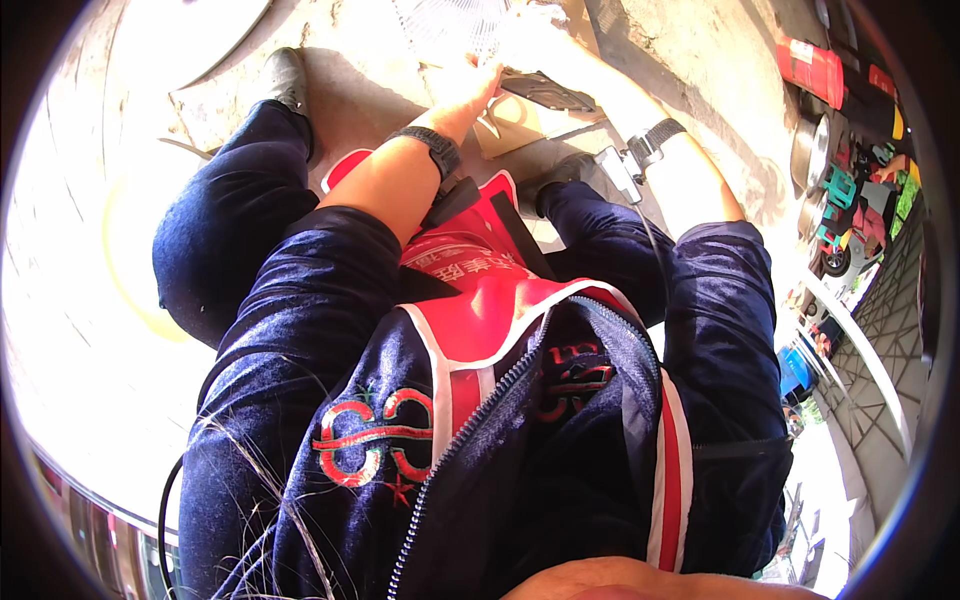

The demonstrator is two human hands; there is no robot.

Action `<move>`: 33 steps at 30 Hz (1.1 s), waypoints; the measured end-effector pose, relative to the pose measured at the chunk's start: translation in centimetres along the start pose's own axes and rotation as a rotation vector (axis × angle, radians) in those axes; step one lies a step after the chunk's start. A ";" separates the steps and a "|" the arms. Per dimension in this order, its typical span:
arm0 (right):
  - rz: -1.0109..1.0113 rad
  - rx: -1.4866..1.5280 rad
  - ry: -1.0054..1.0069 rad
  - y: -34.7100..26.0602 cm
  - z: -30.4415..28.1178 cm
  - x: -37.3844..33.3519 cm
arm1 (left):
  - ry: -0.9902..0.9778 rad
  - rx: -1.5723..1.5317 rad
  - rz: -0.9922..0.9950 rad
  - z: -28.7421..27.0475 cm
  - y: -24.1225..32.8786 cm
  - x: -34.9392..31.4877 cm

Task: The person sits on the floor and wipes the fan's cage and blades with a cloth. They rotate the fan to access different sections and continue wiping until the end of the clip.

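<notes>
Both arms reach forward to the top of the view, into strong sunlight. My left hand (470,84) is closed at the near edge of a pale, ribbed piece (455,24) with fine lines fanning out, like a wire fan guard. My right hand (535,42) lies at the right side of that piece, its fingers washed out by glare. Just below the right hand is a dark, flat, slotted piece (548,92). Under it sits a tan cardboard piece (525,128). The far part of the ribbed piece is cut off by the frame.
A large round pale object (190,40) stands at the upper left. To the right are a red bucket (812,72), metal basins (815,150) and a heap of colourful items (860,210). My legs are spread on both sides, and a red apron (480,255) hangs between them.
</notes>
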State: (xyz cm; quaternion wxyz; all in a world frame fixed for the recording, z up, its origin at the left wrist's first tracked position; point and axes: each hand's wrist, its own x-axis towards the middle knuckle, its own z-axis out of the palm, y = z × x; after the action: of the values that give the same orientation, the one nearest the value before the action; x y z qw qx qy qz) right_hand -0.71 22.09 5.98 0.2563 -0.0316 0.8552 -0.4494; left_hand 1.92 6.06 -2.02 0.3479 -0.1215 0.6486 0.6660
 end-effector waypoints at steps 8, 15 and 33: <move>0.000 -0.496 0.386 -2.1 1.1 -0.5 | -0.188 -0.041 -0.463 -0.2 1.4 -0.5; -0.240 -0.716 -0.144 3.0 -1.1 1.8 | -0.174 -0.151 -0.394 0.4 0.9 -0.9; 0.197 -0.669 0.116 0.1 1.8 1.5 | -0.031 -0.322 -0.431 1.2 -0.5 -0.1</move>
State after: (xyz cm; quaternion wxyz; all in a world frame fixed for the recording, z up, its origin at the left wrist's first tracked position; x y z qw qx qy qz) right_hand -1.16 20.34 4.42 0.2250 -0.0055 0.9671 -0.1187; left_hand 2.64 7.16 -2.15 0.4677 -0.3002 0.4881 0.6730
